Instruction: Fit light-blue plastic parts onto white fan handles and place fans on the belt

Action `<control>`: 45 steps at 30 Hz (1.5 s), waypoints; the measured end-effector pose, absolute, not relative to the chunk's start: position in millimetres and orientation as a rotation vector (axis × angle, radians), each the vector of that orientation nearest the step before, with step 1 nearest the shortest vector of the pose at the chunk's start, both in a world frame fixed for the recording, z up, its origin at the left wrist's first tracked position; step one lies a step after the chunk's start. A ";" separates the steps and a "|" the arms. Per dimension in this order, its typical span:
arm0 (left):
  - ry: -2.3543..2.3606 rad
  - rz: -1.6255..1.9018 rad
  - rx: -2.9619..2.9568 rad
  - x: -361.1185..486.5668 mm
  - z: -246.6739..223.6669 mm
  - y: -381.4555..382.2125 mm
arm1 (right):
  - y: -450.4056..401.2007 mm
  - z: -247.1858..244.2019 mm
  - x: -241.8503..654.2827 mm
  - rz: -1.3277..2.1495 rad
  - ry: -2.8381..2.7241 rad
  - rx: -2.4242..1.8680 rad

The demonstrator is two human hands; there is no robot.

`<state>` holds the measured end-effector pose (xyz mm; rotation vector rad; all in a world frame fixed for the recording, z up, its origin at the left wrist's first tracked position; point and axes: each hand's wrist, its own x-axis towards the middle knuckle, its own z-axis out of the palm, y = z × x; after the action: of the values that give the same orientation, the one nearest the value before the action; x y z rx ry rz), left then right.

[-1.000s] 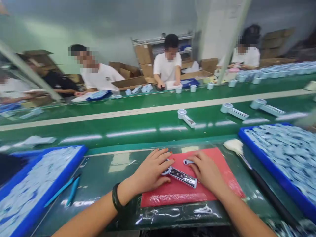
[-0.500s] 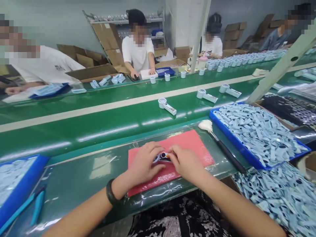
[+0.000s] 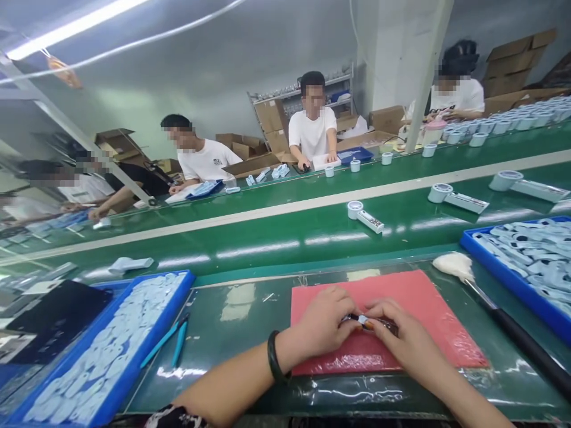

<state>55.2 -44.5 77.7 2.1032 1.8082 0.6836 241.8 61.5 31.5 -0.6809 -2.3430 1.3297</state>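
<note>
Both hands meet over a red mat (image 3: 437, 321) on the green bench. Between them is a small dark, shiny part (image 3: 384, 324) with a light blue bit at its middle. My left hand (image 3: 328, 318), with a dark bangle on the wrist, closes its thumb and fingers on the part's left end. The fingers of my right hand (image 3: 399, 327) pinch its right side, thumb and fingertips close to the left thumb. Most of the part is hidden by the fingers.
Blue trays of light blue pieces flank the mat, one at left (image 3: 178, 303), one at right (image 3: 473, 252). Teal-handled pliers (image 3: 179, 342) and a white-tipped, black-handled tool (image 3: 513, 327) lie nearby. Round-headed blue items (image 3: 369, 221) rest on the green conveyor (image 3: 250, 244). Several people sit beyond.
The view has swung left, bringing the left tray and more people into sight. The held part shows a different side, and the fingertips of both hands are closer together.
</note>
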 end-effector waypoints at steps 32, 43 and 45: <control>1.935 0.171 2.447 43.5 91.0 -53.3 | 47.1 33.2 262.4 0.975 -2.412 -0.583; 2.577 0.087 2.321 -130.6 106.4 88.8 | 46.3 20.8 252.0 0.898 -2.467 -0.761; 2.541 0.163 2.308 -129.5 94.8 91.4 | 55.3 22.0 245.7 0.993 -2.490 -0.781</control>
<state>-129.5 91.4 94.8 2.3076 2.5407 0.1630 245.7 55.3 22.0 -0.7812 -2.4899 0.9935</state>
